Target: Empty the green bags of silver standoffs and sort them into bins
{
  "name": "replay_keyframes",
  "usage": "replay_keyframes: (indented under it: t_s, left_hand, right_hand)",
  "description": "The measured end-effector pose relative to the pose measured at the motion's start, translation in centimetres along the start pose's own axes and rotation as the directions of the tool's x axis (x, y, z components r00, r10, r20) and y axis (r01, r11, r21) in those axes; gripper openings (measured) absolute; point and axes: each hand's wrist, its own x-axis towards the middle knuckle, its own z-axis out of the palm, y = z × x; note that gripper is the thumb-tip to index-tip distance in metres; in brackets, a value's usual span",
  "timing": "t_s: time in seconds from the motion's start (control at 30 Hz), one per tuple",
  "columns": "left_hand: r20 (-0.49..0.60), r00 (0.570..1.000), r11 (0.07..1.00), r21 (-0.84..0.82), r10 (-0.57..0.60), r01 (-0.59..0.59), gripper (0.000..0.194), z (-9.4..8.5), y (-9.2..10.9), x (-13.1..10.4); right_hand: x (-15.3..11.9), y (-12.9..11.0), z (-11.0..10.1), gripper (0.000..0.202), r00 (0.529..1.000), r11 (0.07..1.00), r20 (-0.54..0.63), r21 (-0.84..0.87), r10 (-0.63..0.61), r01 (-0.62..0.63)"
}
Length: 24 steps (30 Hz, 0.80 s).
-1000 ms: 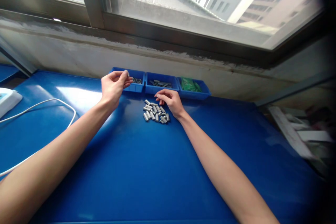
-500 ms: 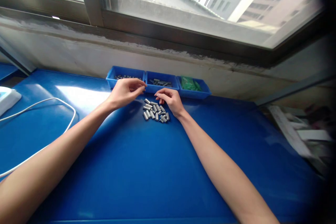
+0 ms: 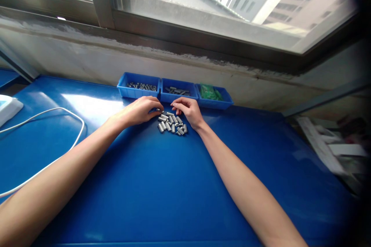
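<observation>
Short, silvery metal pieces, shaped like stubby bars, lie in a loose pile on the blue table. At the pile's upper left edge, my left hand closes its thumb and fingertips round one small metal piece. My right hand rests at the upper right of the pile, its thumb and fingers drawn together. What it holds, if anything, is hidden by the fingers.
Behind my hands stand three blue bins: the left bin with small metal parts, the middle bin with longer dark pieces, the right bin with a green bag. A white cable curves across the left.
My left hand has come down from in front of the left bin to the pile and has pinched a metal piece at its edge. My right hand has stayed in place.
</observation>
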Motion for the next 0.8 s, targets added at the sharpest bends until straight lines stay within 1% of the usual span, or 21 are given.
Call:
replay_keyframes:
  t_s: [0.2,0.27,0.3,0.33,0.4,0.43,0.5,0.57,0.63,0.7,0.8]
  left_hand:
    - [-0.051,0.997,0.998,-0.046,-0.053,0.051,0.027,0.6,-0.4,-0.1]
    - [-0.093,0.987,0.981,-0.159,-0.128,0.112,0.03,0.6,-0.2,0.1]
    - [-0.109,0.977,0.954,-0.258,-0.184,0.151,0.032,0.6,0.1,0.2]
    - [-0.11,0.963,0.906,-0.378,-0.247,0.189,0.035,0.5,0.3,0.3]
    - [-0.076,0.931,0.758,-0.606,-0.356,0.241,0.04,0.3,0.9,0.5]
    - [-0.049,0.916,0.676,-0.691,-0.398,0.256,0.043,0.2,1.2,0.6]
    - [0.001,0.888,0.533,-0.8,-0.46,0.277,0.047,0.0,1.6,0.7]
    - [0.06,0.865,0.413,-0.861,-0.498,0.298,0.049,-0.1,1.8,0.6]
    - [0.116,0.855,0.32,-0.895,-0.506,0.311,0.049,-0.1,1.7,0.5]
    - [0.15,0.85,0.26,-0.912,-0.505,0.315,0.048,-0.1,1.7,0.4]
    - [0.169,0.839,0.21,-0.925,-0.518,0.316,0.048,-0.1,1.7,0.4]
  right_hand:
    - [-0.1,-0.2,0.0,0.017,1.0,1.0,0.003,-0.001,0.007,-0.007]
    - [-0.1,-0.3,0.0,0.017,1.0,1.0,0.0,0.002,0.01,-0.01]
    - [-0.1,-0.3,0.0,0.018,1.0,1.0,0.0,0.003,0.012,-0.012]
    - [-0.1,-0.4,0.0,0.018,1.0,1.0,-0.001,0.004,0.012,-0.012]
    - [-0.1,-0.4,0.0,0.018,1.0,1.0,-0.001,0.007,0.014,-0.014]
    - [-0.1,-0.4,0.0,0.018,1.0,1.0,-0.001,0.007,0.016,-0.016]
    - [0.0,-0.3,0.0,0.018,1.0,1.0,0.001,0.004,0.019,-0.019]
    - [0.0,-0.2,-0.1,0.018,1.0,1.0,0.005,-0.003,0.021,-0.021]
    - [0.0,-0.1,-0.2,0.018,1.0,1.0,0.011,-0.01,0.018,-0.018]
    - [0.0,0.0,-0.2,0.019,1.0,1.0,0.013,-0.015,0.015,-0.015]
    - [0.0,0.0,-0.2,0.019,1.0,1.0,0.013,-0.02,0.018,-0.018]
